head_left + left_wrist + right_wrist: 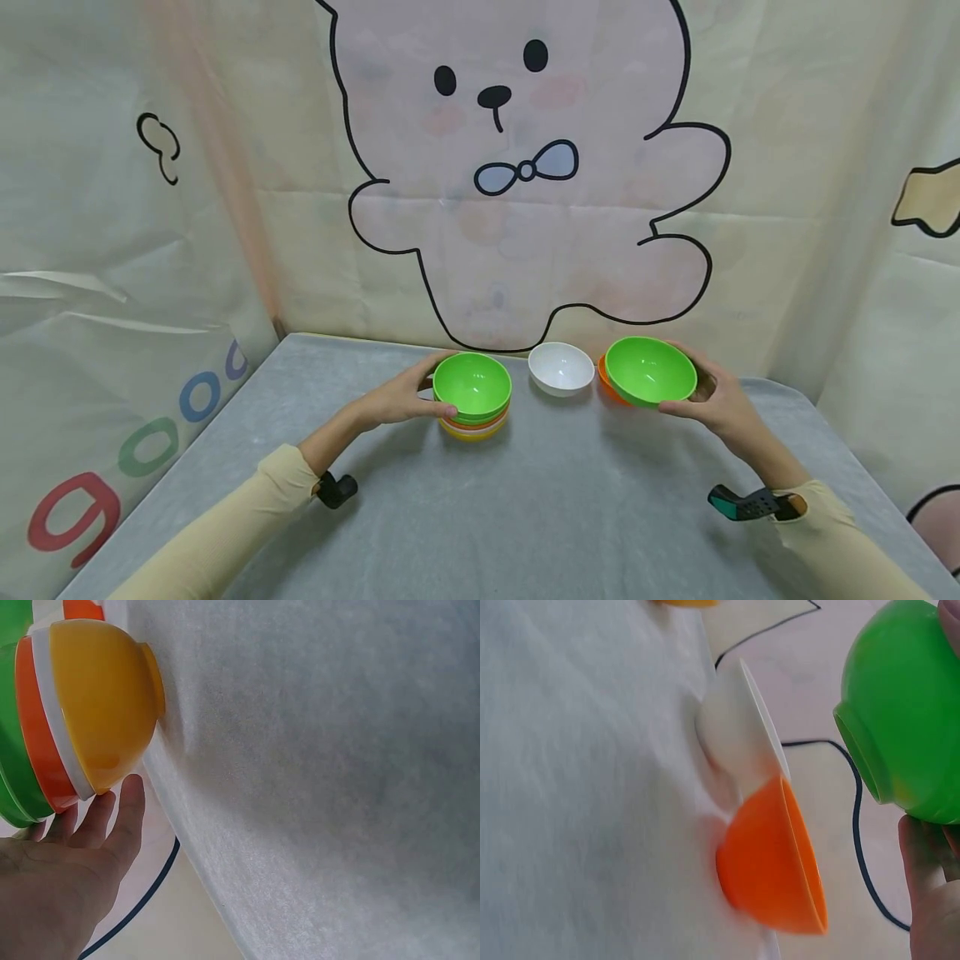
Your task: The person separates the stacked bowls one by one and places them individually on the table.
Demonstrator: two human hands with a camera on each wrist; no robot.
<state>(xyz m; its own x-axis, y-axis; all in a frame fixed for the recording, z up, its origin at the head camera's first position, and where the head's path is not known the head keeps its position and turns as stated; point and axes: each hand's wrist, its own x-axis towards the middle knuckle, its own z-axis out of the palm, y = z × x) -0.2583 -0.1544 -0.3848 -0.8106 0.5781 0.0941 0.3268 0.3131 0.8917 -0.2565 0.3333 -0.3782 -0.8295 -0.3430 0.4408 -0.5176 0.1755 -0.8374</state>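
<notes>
My left hand (405, 392) holds the side of a stack of nested bowls, its thumb at the front and its fingers behind. In the head view a green bowl (472, 383) tops that stack; in the left wrist view orange (43, 727), white (64, 727) and yellow (109, 697) bowls show below the green. My right hand (716, 400) grips another green bowl (651, 372) by its side, raised above the table. Partly behind that bowl, an orange bowl (769, 862) stands upright on the table. A white bowl (561, 369) sits between the stack and the orange bowl.
A grey cloth (540, 508) covers the table. Right behind the bowls, at the table's far edge, hangs a printed curtain (300, 250) with a bear drawing. More printed sheeting (75, 208) closes off the left side.
</notes>
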